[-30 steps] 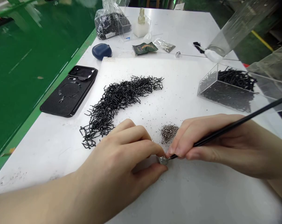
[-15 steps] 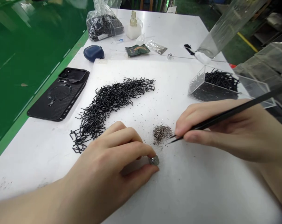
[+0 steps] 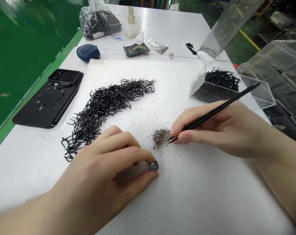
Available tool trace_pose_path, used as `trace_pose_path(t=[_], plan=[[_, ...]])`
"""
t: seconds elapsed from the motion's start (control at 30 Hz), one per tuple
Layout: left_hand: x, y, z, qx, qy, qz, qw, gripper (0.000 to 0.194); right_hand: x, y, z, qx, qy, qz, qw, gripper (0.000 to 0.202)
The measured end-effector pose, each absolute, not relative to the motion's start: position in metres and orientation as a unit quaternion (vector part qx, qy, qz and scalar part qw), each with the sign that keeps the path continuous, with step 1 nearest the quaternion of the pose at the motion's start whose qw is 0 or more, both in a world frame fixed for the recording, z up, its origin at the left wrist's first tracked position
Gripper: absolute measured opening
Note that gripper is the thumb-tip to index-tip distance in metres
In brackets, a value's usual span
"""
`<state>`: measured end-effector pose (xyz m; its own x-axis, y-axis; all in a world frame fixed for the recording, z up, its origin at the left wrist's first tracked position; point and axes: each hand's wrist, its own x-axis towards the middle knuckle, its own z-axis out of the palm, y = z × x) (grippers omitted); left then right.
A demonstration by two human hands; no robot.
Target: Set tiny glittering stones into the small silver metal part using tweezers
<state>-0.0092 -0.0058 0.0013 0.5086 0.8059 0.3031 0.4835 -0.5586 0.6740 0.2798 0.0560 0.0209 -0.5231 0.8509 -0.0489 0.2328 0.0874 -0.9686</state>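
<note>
While your left hand [image 3: 96, 173] curves low over the white mat [image 3: 199, 192], its thumb and forefinger close on a small metal piece [image 3: 153, 165] at the mat's middle, the other fingers loosely bent. Your right hand [image 3: 216, 130], apart from the left, is clamped pen-fashion on black tweezers [image 3: 211, 112]; their fine points stand slightly parted at the near right edge of a heap of glittering grains [image 3: 162, 137]. Whether a grain lies between the points is too small to tell.

Containers: beyond your right hand, a clear box [image 3: 259, 93] holds black strips [image 3: 222, 78]. At the far left of the table [image 3: 182, 23], a clear plastic bag [image 3: 96, 5] contains dark material, near a small bottle [image 3: 131, 16] set in a white block [image 3: 132, 31]. A clear cylinder [image 3: 223, 31] leans at the far right.

Surface and room: bent black pieces [image 3: 108, 101] form a curved pile beyond your left hand, with a black phone case [image 3: 48, 98] to its left. Behind the mat lie a blue rounded object [image 3: 87, 53] and a green packet [image 3: 136, 49]. Green floor [image 3: 35, 39] borders the table's left side.
</note>
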Motion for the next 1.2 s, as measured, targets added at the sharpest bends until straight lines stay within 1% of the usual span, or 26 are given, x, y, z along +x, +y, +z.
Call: trace_pose_path(t=[0.17, 0.33, 0.47, 0.93, 1.2], plan=[[-0.0097, -0.0076, 0.0019, 0.826, 0.396, 0.302, 0.265, 0.017, 0.2823, 0.0568, 0.0212, -0.397, -0.698, 0.532, 0.268, 0.011], [-0.0104, -0.0077, 0.0024, 0.824, 0.398, 0.308, 0.261, 0.013, 0.2845, 0.0574, 0.0193, -0.383, -0.706, 0.527, 0.279, 0.005], [-0.0102, -0.0063, 0.0042, 0.828, 0.404, 0.288, 0.262, 0.013, 0.2838, 0.0575, 0.018, -0.382, -0.704, 0.526, 0.287, 0.002], [-0.0108, -0.0069, 0.001, 0.824, 0.39, 0.311, 0.269, 0.016, 0.2845, 0.0596, 0.0177, -0.357, -0.721, 0.52, 0.286, 0.006], [-0.0095, -0.0058, 0.0019, 0.826, 0.385, 0.31, 0.271, 0.013, 0.2837, 0.0601, 0.0141, -0.357, -0.717, 0.522, 0.292, 0.009]])
